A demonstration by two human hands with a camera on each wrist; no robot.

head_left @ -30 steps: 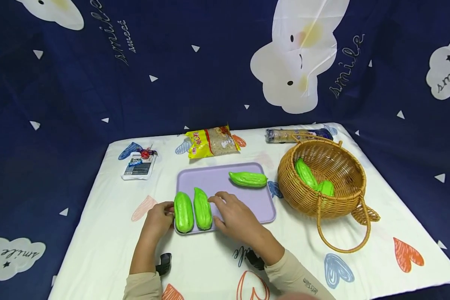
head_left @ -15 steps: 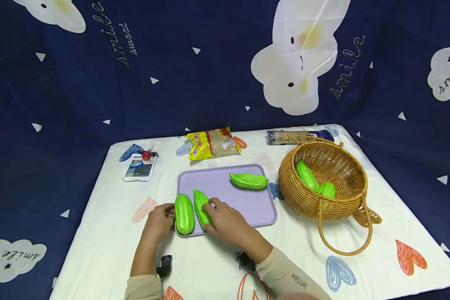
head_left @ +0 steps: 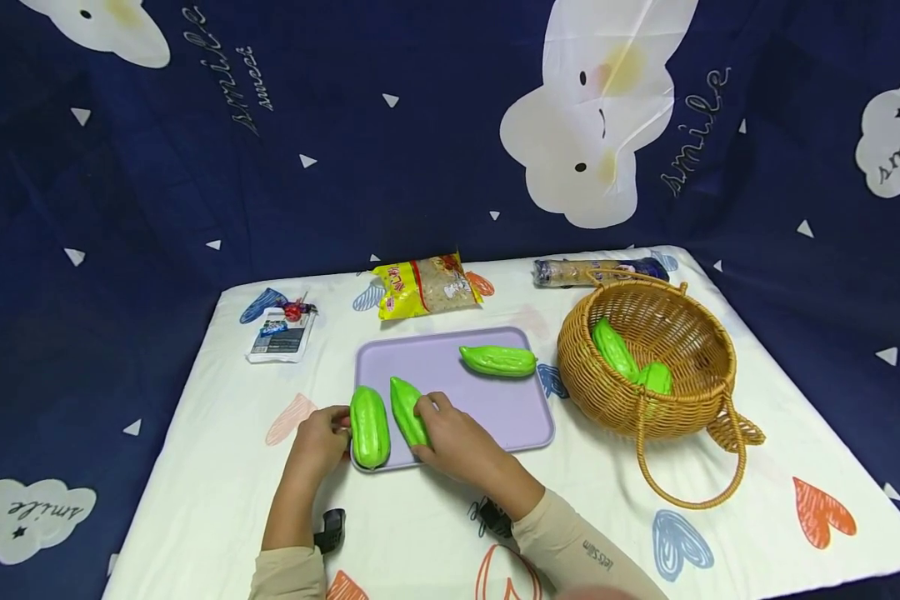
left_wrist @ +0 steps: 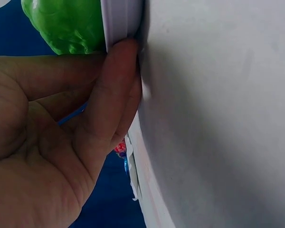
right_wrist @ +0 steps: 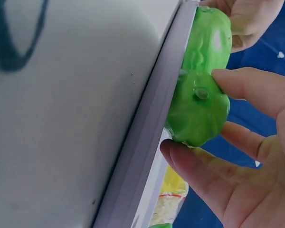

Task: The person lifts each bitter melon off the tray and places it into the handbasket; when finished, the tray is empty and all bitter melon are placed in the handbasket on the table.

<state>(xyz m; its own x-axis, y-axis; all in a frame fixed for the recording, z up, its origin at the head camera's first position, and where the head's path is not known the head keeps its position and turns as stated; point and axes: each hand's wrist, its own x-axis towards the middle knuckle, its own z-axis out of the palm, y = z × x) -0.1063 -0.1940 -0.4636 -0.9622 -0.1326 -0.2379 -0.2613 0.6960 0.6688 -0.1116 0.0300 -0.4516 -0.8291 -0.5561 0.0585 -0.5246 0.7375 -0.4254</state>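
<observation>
Gripping a green gourd (head_left: 407,412) at lower centre of the head view, the right hand (head_left: 457,442) curls thumb and fingers (right_wrist: 213,166) round it at the near edge of the lilac tray (head_left: 487,404). The left hand (head_left: 318,437) presses its fingertips (left_wrist: 123,61) against the tray's left rim, fingers close together, beside a second gourd (head_left: 368,427) lying on the tray. A third gourd (head_left: 498,360) lies crosswise at the tray's far right corner. Right of the tray, the wicker basket (head_left: 690,417) holds two more gourds (head_left: 626,358). A yellow packet (head_left: 422,285) lies just beyond the tray.
</observation>
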